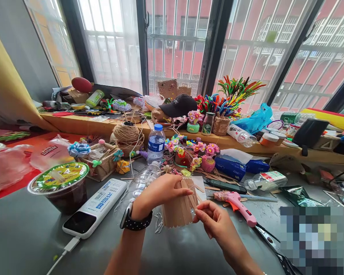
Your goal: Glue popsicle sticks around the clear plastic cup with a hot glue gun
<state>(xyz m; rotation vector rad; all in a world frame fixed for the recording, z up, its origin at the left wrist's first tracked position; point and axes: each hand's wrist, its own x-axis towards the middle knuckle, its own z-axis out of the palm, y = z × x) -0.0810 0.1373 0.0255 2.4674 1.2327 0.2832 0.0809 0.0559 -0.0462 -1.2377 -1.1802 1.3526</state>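
Observation:
A small structure of flat wooden craft sticks [173, 214], laid side by side with rounded lower ends, stands in front of me on the grey table. My left hand [167, 189], with a watch on its wrist, is closed over the structure's top, thumb stretched across the sticks. At the right side, my right hand [209, 217] pinches the lower end of a thin craft stick that lies slanted against the structure. The fingers partly hide that end. To the right lies a pink hot glue gun [236, 204], apart from both hands.
Left are a white power bank [96, 210] with a cable and a lidded drink cup [61, 187]. A water bottle [156, 147], crocheted flowers [195, 152] and twine [127, 137] stand behind. Scissors [271, 242] lie right. A cluttered wooden ledge [103, 124] runs below the windows.

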